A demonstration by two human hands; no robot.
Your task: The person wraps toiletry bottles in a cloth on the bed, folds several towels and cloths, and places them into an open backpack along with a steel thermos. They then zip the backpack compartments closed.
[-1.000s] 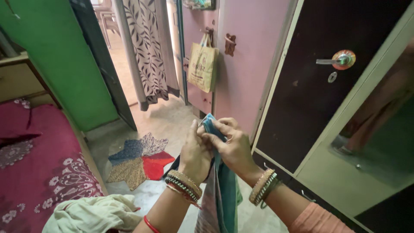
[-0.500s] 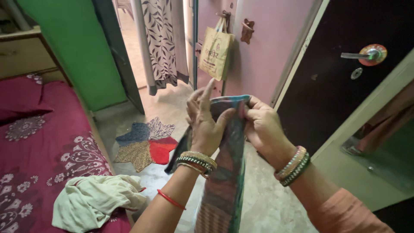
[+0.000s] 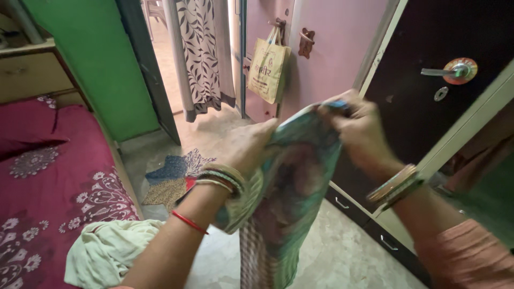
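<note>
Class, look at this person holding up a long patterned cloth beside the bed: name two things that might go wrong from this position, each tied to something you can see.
1. The patterned cloth hangs low between the left hand and right hand; its lower end might drag on the floor.
2. The cream garment lies at the edge of the bed, by the left arm, and could be knocked off.

Daylight enters through the doorway (image 3: 176, 53) top centre, floor there bright, room otherwise evenly lit, soft shadows. Motion blur smears both hands and the cloth (image 3: 292, 182). Wide-angle bending at edges; wardrobe door (image 3: 428, 37) dark.
</note>
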